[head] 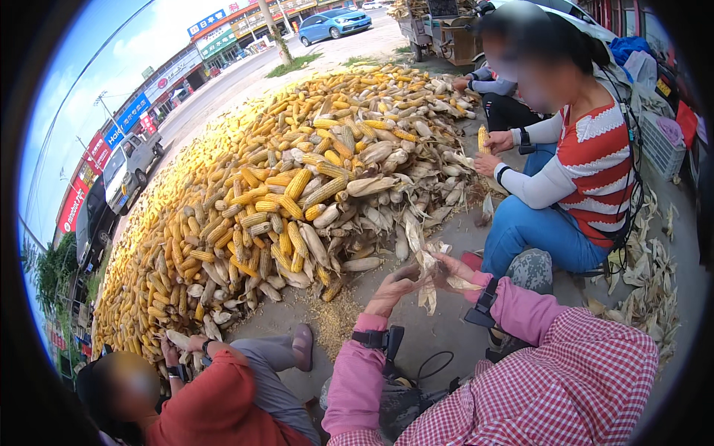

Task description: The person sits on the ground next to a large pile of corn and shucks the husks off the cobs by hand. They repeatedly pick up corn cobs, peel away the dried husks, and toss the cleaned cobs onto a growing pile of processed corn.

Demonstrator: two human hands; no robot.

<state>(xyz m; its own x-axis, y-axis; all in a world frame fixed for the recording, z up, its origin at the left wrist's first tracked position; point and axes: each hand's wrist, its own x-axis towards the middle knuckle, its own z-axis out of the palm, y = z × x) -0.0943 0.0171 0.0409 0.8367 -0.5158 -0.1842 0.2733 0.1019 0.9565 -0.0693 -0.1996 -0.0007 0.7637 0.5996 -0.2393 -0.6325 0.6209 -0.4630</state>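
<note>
Dry, papery corn husk [428, 295] hangs in loose strips between my two hands, in front of my knees. My left hand [392, 288] grips it from the left, fingers blurred. From the other side my right hand [454, 268] holds the same husk, with strips sticking out above and below the fingers. Whether a cob sits inside the leaves cannot be told. Just beyond my hands rises a big heap of corn ears [290, 195], yellow and bare on top. Ears still in pale husks [362, 264] lie along its near and right edge.
At the right a seated person [597, 167] in red and white stripes holds a yellow cob [483, 139]. Another person [206, 390] in red at lower left holds a husked ear [178, 339]. Loose kernels [332, 320] cover the ground; stripped husks [641, 290] pile at far right.
</note>
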